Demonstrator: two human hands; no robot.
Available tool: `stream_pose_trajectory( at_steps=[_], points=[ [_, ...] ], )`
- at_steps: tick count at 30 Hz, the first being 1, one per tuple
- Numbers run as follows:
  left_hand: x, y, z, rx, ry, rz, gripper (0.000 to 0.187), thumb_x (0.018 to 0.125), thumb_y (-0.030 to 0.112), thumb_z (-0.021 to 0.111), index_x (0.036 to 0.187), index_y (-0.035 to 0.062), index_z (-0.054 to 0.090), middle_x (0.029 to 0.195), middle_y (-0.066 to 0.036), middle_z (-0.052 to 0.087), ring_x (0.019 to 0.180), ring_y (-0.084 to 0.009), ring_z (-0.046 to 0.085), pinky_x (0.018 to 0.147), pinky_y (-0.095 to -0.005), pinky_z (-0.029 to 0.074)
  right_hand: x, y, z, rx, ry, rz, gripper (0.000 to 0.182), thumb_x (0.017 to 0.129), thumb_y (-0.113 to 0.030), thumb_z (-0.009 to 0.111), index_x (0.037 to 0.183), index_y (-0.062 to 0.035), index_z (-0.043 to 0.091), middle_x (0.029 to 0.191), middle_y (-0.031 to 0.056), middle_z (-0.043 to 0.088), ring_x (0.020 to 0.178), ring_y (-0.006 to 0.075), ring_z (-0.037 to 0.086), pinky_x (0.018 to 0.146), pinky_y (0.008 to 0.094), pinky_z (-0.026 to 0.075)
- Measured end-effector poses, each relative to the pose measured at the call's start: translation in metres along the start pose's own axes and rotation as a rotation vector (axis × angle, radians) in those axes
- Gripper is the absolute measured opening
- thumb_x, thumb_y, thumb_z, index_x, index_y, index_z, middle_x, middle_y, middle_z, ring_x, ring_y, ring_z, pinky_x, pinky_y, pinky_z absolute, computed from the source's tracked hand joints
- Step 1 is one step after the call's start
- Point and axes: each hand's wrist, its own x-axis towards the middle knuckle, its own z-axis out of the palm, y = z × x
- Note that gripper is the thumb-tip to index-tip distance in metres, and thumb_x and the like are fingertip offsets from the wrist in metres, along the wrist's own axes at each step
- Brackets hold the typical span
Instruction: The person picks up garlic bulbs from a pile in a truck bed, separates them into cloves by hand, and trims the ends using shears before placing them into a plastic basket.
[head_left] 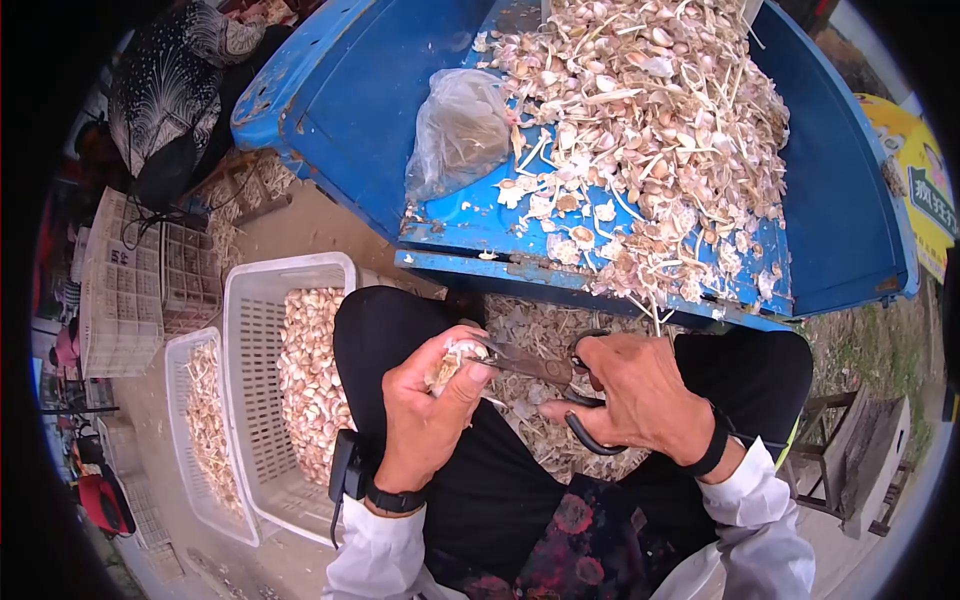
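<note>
My left hand [425, 400] is closed around a garlic bulb [450, 368], held over my lap. In my right hand [640, 390] are metal scissors [535, 365] with dark looped handles, the fingers wrapped through and around them. The blade tips touch the garlic bulb beside my left thumb. How far the blades are apart is hard to make out. Ahead of my hands, a big heap of garlic cloves, skins and stalks [660, 130] covers much of a blue metal tray [460, 215].
A clear plastic bag [460, 130] lies on the tray. On my left stand a white crate [250, 330] of garlic cloves [310, 370] and a smaller basket [180, 370] of stalk pieces. Stacked crates [125, 280] stand farther left. A wooden stool [860, 460] is at right.
</note>
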Motion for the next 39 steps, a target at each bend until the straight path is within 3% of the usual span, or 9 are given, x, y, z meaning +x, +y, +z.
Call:
stream_pose_trajectory(
  at_steps=[9,16,20,24,27,30,34,37,39],
  points=[
    [0.004,0.001,-0.003,-0.080,-0.116,-0.008,0.039,0.088,0.023,0.073,0.114,-0.0033,0.060,0.080,-0.009,0.067,0.048,-0.0028,0.044,0.041,-0.0178,0.032,-0.008,0.006,0.006,0.167,-0.108,0.054,0.049,0.081,-0.046,0.073,0.070,-0.0002,0.058,0.059,0.0171,0.062,0.051,0.0351,0.060,0.049,0.0410,0.046],
    [-0.001,0.014,-0.021,-0.366,-0.243,0.035,0.041,0.091,0.031,0.069,0.112,-0.0019,0.056,0.080,-0.009,0.061,0.050,-0.0042,0.042,0.040,-0.0163,0.032,-0.015,-0.010,0.006,1.027,-0.426,0.190,0.046,0.083,-0.037,0.077,0.063,-0.0001,0.058,0.050,0.0012,0.049,0.049,0.0051,0.045,0.044,0.0275,0.035],
    [-0.014,0.020,-0.131,-0.745,0.162,0.134,0.025,0.101,0.024,0.048,0.113,0.0026,0.051,0.079,-0.007,0.054,0.048,-0.0064,0.042,0.035,-0.0166,0.029,-0.026,0.009,0.006,0.892,-0.119,0.262,0.042,0.082,-0.033,0.079,0.064,-0.0002,0.059,0.049,0.0012,0.046,0.050,0.0044,0.040,0.043,0.0261,0.031],
    [-0.034,-0.037,-0.256,-0.006,0.691,-0.120,0.030,0.098,0.025,0.055,0.117,0.0012,0.057,0.090,-0.009,0.061,0.072,-0.0102,0.058,0.060,-0.0237,0.049,-0.036,0.012,0.000,0.844,-0.015,0.268,0.046,0.080,-0.035,0.080,0.062,-0.0008,0.056,0.048,0.0023,0.045,0.048,0.0059,0.039,0.042,0.0273,0.031],
    [-0.075,-0.148,-0.368,1.340,0.762,0.025,0.035,0.096,0.020,0.060,0.122,-0.0024,0.058,0.101,-0.011,0.065,0.091,-0.0164,0.062,0.082,-0.0303,0.050,-0.046,0.017,0.004,0.721,-0.015,0.197,0.047,0.079,-0.038,0.080,0.061,-0.0023,0.055,0.046,0.0083,0.048,0.041,0.0144,0.043,0.042,0.0296,0.034],
    [-0.046,-0.050,-0.286,1.034,0.627,-0.004,0.034,0.094,0.013,0.061,0.123,-0.0047,0.057,0.108,-0.012,0.065,0.099,-0.0203,0.062,0.085,-0.0323,0.049,-0.052,0.016,-0.011,0.742,0.021,0.289,0.044,0.079,-0.036,0.080,0.063,-0.0023,0.057,0.047,0.0091,0.050,0.040,0.0169,0.044,0.042,0.0297,0.036],
    [0.040,0.065,-0.103,0.757,0.379,0.421,0.027,0.094,0.009,0.061,0.119,-0.0013,0.061,0.102,-0.009,0.067,0.082,-0.0116,0.062,0.069,-0.0251,0.050,-0.050,0.028,-0.020,0.782,0.184,0.387,0.032,0.078,-0.024,0.082,0.068,-0.0017,0.062,0.052,0.0037,0.054,0.046,0.0065,0.047,0.043,0.0245,0.035],
    [0.124,0.071,0.016,0.729,-0.017,0.485,0.024,0.088,0.002,0.065,0.111,-0.0022,0.063,0.097,-0.010,0.066,0.074,-0.0114,0.062,0.063,-0.0235,0.050,-0.042,0.033,-0.029,0.852,0.247,0.427,0.029,0.078,-0.021,0.082,0.068,-0.0013,0.062,0.052,0.0011,0.053,0.049,0.0029,0.046,0.044,0.0229,0.034],
    [0.179,0.046,0.071,0.895,-0.149,0.555,0.028,0.083,0.000,0.066,0.110,-0.0006,0.063,0.097,-0.016,0.064,0.071,-0.0233,0.064,0.065,-0.0333,0.052,-0.042,0.043,-0.029,0.860,0.294,0.450,0.030,0.078,-0.021,0.082,0.069,-0.0016,0.061,0.052,0.0003,0.053,0.050,0.0019,0.046,0.044,0.0223,0.034]
  ],
)
